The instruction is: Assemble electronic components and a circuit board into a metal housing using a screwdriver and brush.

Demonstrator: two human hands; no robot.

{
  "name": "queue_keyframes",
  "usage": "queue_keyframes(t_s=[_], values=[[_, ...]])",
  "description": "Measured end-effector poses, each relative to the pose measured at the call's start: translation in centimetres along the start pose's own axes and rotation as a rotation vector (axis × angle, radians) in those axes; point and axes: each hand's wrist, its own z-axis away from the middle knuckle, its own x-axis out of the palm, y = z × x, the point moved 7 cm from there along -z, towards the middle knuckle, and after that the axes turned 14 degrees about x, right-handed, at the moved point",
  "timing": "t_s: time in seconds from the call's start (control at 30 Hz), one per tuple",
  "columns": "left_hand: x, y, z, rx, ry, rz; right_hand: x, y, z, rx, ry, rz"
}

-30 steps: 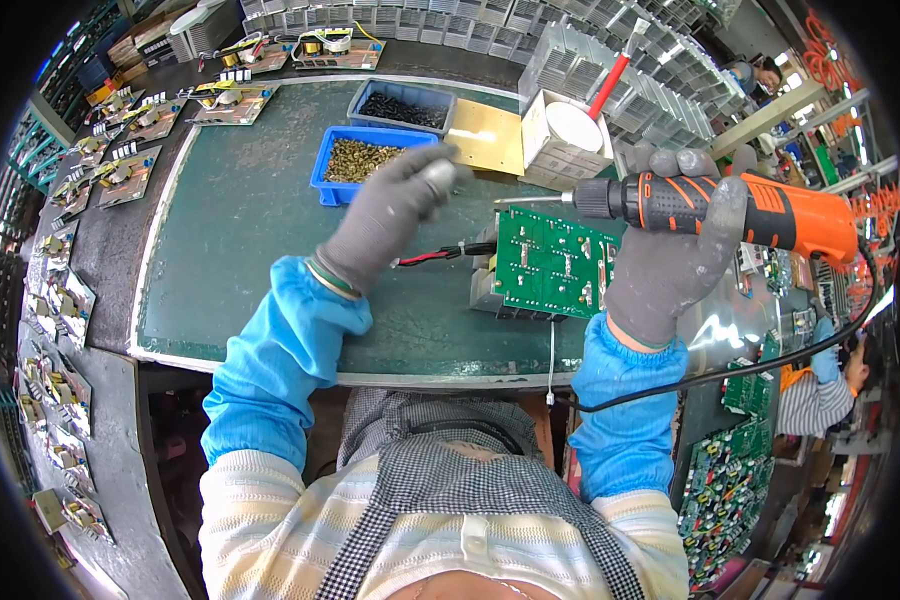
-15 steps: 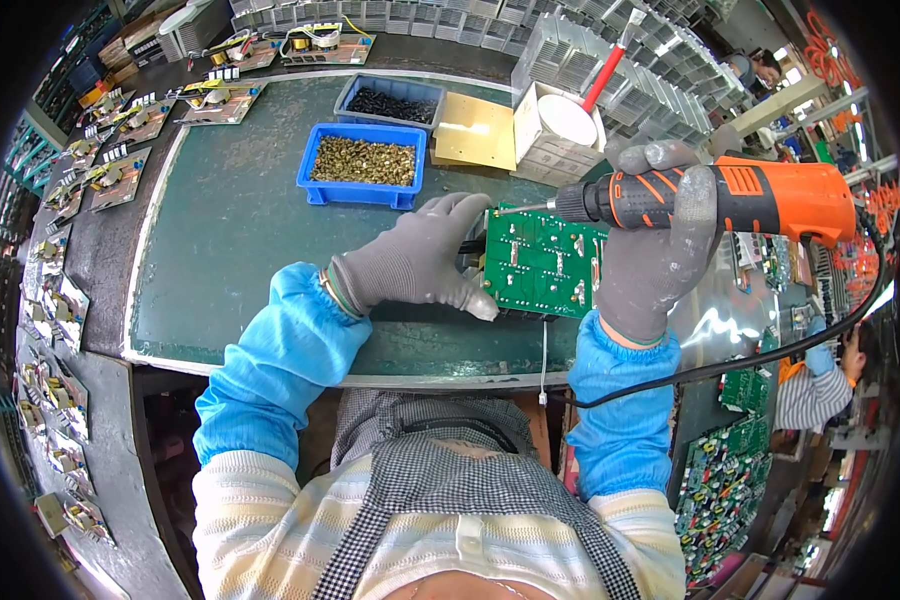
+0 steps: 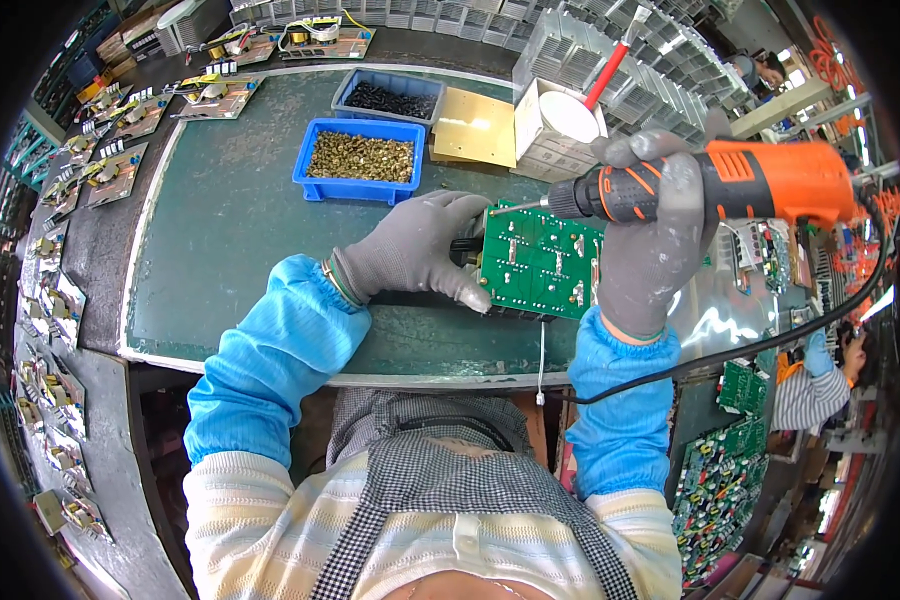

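Note:
My right hand [image 3: 660, 215], in a grey glove, is wrapped round an orange and black power screwdriver [image 3: 740, 180]. Its long bit [image 3: 518, 208] points left, and the tip lies at the far left corner of a green circuit board [image 3: 540, 260]. Solder joints dot the board's upper face; dark parts show beneath its edge. My left hand [image 3: 415, 250], gloved too, grips the board's left side, thumb at the near corner and fingers at the far one. Under the tip, any screw is too small to make out.
Beyond my left hand stand a blue bin [image 3: 360, 165] of brass-coloured screws and a grey-blue bin [image 3: 390, 98] of black parts. A box [image 3: 560, 140] with a red-handled brush is behind the board. The screwdriver's black cable [image 3: 740, 352] loops at right. A co-worker's sleeve [image 3: 815, 395] shows far right.
The screwdriver's body has shifted slightly left, its rear end tilting a little. The board and my left hand have moved slightly left; the bit tip stays at the same corner.

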Motion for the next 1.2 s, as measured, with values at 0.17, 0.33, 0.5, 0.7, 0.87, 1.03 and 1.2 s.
queue_keyframes(t_s=[0.17,0.33,0.5,0.7,0.87,1.03,1.2], values=[[0.1,-0.2,0.0,-0.008,-0.028,0.002,5.3,-0.4,-2.0,0.138,-0.247,0.273],[0.1,-0.1,-0.2,-0.007,-0.013,0.02,7.2,2.3,-4.2,0.273,-0.369,0.293],[0.6,0.9,-0.9,0.089,-0.005,0.057,5.1,0.6,-4.3,0.192,-0.308,0.242],[-0.8,0.0,1.8,0.121,0.069,0.055,4.8,-3.8,-3.3,0.165,-0.524,-0.069],[-1.1,-0.6,2.1,-0.072,-0.118,0.083,-3.5,-12.4,1.7,-0.2,-0.319,0.202],[-1.0,0.0,1.0,-0.072,-0.123,0.096,-12.7,-15.3,7.9,-0.36,-0.305,1.272],[-0.5,-1.4,0.2,-0.09,-0.182,0.156,-24.4,-8.9,9.5,0.483,0.099,1.101]])
